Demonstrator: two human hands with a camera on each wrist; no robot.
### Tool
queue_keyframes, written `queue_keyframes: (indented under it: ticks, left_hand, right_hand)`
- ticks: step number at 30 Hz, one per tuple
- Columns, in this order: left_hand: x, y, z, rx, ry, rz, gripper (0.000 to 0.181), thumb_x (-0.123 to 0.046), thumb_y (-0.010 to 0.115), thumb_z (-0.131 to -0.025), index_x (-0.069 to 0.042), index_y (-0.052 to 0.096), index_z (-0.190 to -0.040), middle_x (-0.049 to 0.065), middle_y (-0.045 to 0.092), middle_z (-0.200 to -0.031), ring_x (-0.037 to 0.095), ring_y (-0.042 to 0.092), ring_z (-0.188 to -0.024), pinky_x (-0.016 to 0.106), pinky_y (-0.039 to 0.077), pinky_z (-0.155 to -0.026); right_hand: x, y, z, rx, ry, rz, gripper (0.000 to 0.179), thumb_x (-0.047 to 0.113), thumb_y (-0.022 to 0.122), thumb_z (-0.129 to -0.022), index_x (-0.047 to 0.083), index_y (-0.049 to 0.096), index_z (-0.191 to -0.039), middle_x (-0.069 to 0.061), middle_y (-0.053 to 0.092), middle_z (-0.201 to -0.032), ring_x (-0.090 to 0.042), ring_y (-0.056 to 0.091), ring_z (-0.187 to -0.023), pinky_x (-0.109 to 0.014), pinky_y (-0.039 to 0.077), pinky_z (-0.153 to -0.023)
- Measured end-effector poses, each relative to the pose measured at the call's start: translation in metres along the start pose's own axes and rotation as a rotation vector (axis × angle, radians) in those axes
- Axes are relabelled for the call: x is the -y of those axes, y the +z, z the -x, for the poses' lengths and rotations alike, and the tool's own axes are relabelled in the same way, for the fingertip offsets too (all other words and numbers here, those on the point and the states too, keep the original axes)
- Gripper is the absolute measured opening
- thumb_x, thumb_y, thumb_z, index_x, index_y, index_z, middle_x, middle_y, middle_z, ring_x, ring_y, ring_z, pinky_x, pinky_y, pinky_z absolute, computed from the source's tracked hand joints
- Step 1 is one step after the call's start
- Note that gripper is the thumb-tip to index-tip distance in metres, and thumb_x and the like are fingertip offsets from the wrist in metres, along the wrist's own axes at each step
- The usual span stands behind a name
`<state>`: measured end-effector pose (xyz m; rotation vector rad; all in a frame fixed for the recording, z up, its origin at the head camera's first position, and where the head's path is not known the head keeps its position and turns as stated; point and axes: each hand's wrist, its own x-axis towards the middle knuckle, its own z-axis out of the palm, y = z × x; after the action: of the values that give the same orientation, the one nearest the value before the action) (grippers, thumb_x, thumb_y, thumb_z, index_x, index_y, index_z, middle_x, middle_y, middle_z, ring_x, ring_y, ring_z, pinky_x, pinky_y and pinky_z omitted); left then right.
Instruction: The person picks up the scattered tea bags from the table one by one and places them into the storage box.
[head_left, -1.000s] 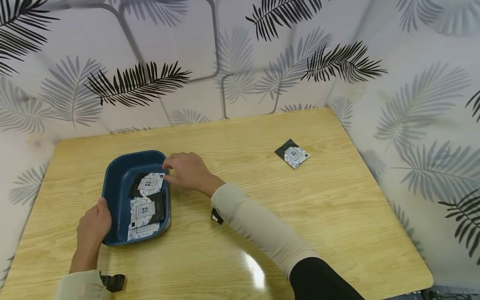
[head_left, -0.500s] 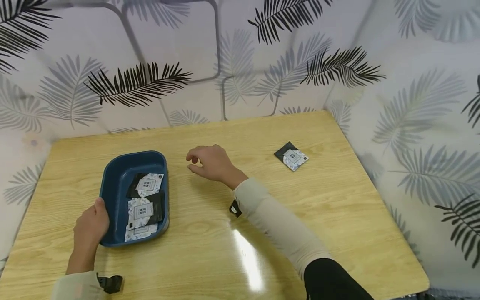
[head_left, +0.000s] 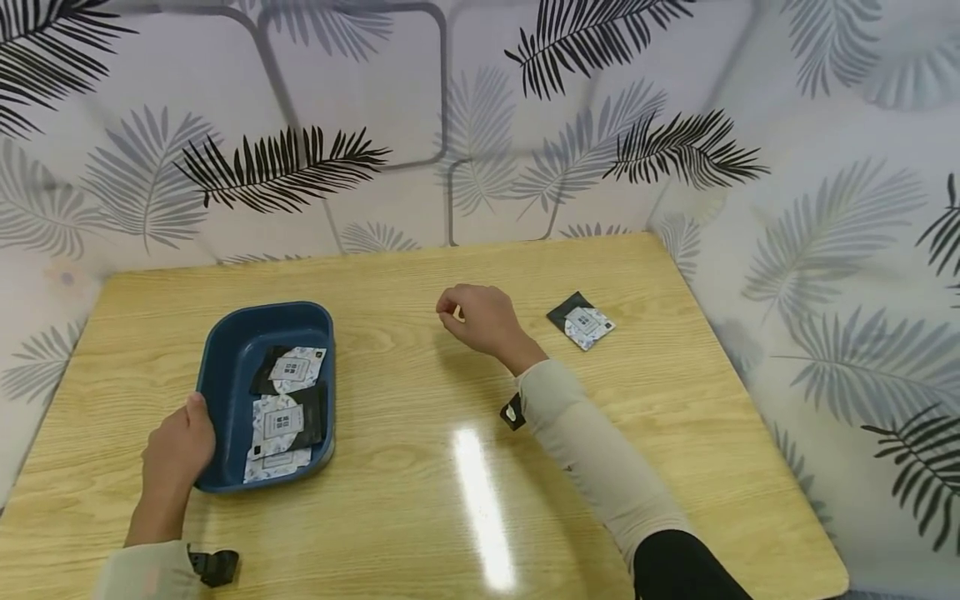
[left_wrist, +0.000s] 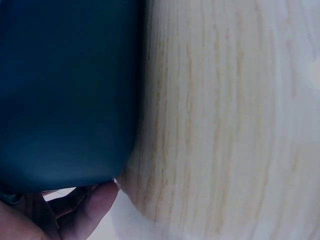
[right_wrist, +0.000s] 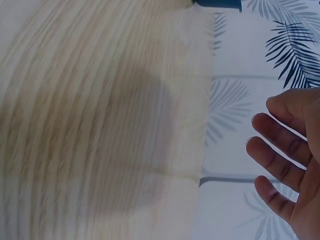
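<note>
A dark blue plastic basin (head_left: 225, 375) stands at the left of the table. Its left wall is gripped by my left hand (head_left: 176, 446), thumb at the rim and fingers outside, as the left wrist view (left_wrist: 85, 212) also suggests. Inside the basin lie several flat black-and-white sachets (head_left: 279, 423), partly overlapping. My right hand (head_left: 480, 318) is over the middle of the table, fingers loosely bent and holding nothing. In the right wrist view, its fingers (right_wrist: 275, 160) are spread apart. One more sachet (head_left: 581, 321) lies flat on the table to the right of that hand.
The light wood table (head_left: 405, 517) ends at the back and right against a pale leaf-printed curtain (head_left: 525, 125). A bright light reflection (head_left: 483, 508) falls on its front part.
My right hand has moved away from the basin's right edge, rightward toward the lone sachet. The left hand keeps its grip on the basin, and the sachets lie as before.
</note>
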<state>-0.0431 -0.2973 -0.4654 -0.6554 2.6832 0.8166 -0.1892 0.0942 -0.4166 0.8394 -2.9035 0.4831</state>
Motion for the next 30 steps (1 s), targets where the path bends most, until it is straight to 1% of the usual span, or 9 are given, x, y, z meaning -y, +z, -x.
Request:
queue_keyframes:
  ticks: [2, 9, 15, 18, 21, 23, 25, 28, 30]
  left_hand:
    - [0.000, 0.000, 0.000, -0.002, 0.004, 0.002, 0.080, -0.045, -0.003, -0.104, 0.014, 0.031, -0.147, 0.045, 0.033, -0.145, 0.066, 0.036, -0.130, 0.072, 0.034, -0.104]
    - [-0.001, 0.001, 0.001, 0.011, 0.001, 0.012, 0.080, -0.045, -0.004, -0.104, 0.012, 0.030, -0.149, 0.044, 0.032, -0.146, 0.065, 0.034, -0.132, 0.071, 0.032, -0.106]
    - [-0.001, 0.000, 0.004, 0.037, 0.001, 0.014, 0.082, -0.047, -0.006, -0.103, 0.012, 0.026, -0.151, 0.043, 0.028, -0.149, 0.065, 0.031, -0.133, 0.071, 0.031, -0.107]
    - [-0.001, -0.002, 0.005, 0.046, 0.000, 0.022, 0.081, -0.047, -0.006, -0.103, 0.011, 0.024, -0.151, 0.043, 0.027, -0.149, 0.065, 0.030, -0.134, 0.071, 0.031, -0.107]
    - [0.000, -0.002, 0.005, 0.049, 0.000, 0.022, 0.081, -0.047, -0.006, -0.103, 0.011, 0.024, -0.151, 0.043, 0.027, -0.149, 0.065, 0.030, -0.133, 0.071, 0.032, -0.107]
    - [0.000, -0.001, 0.005, 0.049, 0.001, 0.019, 0.081, -0.047, -0.006, -0.103, 0.012, 0.024, -0.151, 0.043, 0.027, -0.149, 0.065, 0.031, -0.133, 0.071, 0.032, -0.106]
    - [0.001, -0.001, 0.005, 0.048, 0.003, 0.017, 0.081, -0.046, -0.006, -0.103, 0.012, 0.024, -0.151, 0.043, 0.027, -0.149, 0.066, 0.031, -0.133, 0.072, 0.032, -0.106]
    - [0.000, -0.001, 0.004, 0.048, 0.007, 0.020, 0.081, -0.046, -0.006, -0.103, 0.012, 0.025, -0.151, 0.044, 0.028, -0.149, 0.066, 0.031, -0.133, 0.072, 0.031, -0.107]
    - [0.000, -0.002, 0.004, 0.047, 0.008, 0.024, 0.081, -0.046, -0.005, -0.103, 0.012, 0.025, -0.151, 0.043, 0.028, -0.149, 0.065, 0.031, -0.133, 0.072, 0.031, -0.107]
  right_hand:
    - [-0.007, 0.002, 0.004, 0.001, 0.012, 0.018, 0.011, 0.026, 0.065, -0.096, 0.021, 0.075, -0.100, 0.005, 0.076, -0.097, -0.012, 0.066, -0.072, -0.030, 0.051, -0.064]
    - [-0.031, 0.003, 0.023, 0.045, 0.072, 0.079, 0.013, 0.026, 0.064, -0.097, 0.019, 0.074, -0.100, 0.004, 0.076, -0.099, -0.014, 0.066, -0.074, -0.040, 0.055, -0.081]
    - [-0.050, -0.005, 0.037, 0.004, 0.102, 0.098, 0.014, 0.026, 0.064, -0.096, 0.018, 0.076, -0.099, 0.002, 0.076, -0.099, -0.016, 0.069, -0.074, -0.040, 0.056, -0.075]
    - [-0.059, -0.009, 0.041, 0.012, 0.144, 0.108, 0.015, 0.026, 0.064, -0.096, 0.018, 0.076, -0.100, 0.002, 0.077, -0.100, -0.018, 0.069, -0.075, -0.041, 0.056, -0.073]
    - [-0.070, -0.012, 0.046, 0.042, 0.208, 0.117, 0.017, 0.026, 0.063, -0.097, 0.017, 0.077, -0.101, 0.000, 0.077, -0.105, -0.022, 0.071, -0.084, -0.047, 0.054, -0.087]
    - [-0.076, -0.017, 0.048, 0.054, 0.255, 0.120, 0.018, 0.025, 0.063, -0.097, 0.016, 0.078, -0.102, -0.001, 0.077, -0.110, -0.025, 0.072, -0.093, -0.052, 0.049, -0.098]
    - [-0.082, -0.021, 0.050, 0.053, 0.296, 0.130, 0.019, 0.025, 0.063, -0.097, 0.016, 0.078, -0.103, -0.002, 0.077, -0.112, -0.026, 0.072, -0.100, -0.057, 0.044, -0.104]
    - [-0.091, -0.028, 0.052, 0.048, 0.349, 0.129, 0.019, 0.024, 0.062, -0.097, 0.016, 0.078, -0.104, -0.003, 0.077, -0.111, -0.026, 0.072, -0.094, -0.052, 0.050, -0.095]
    - [-0.097, -0.032, 0.056, 0.047, 0.385, 0.115, 0.019, 0.025, 0.062, -0.097, 0.016, 0.077, -0.104, -0.003, 0.078, -0.108, -0.025, 0.072, -0.090, -0.048, 0.055, -0.084]
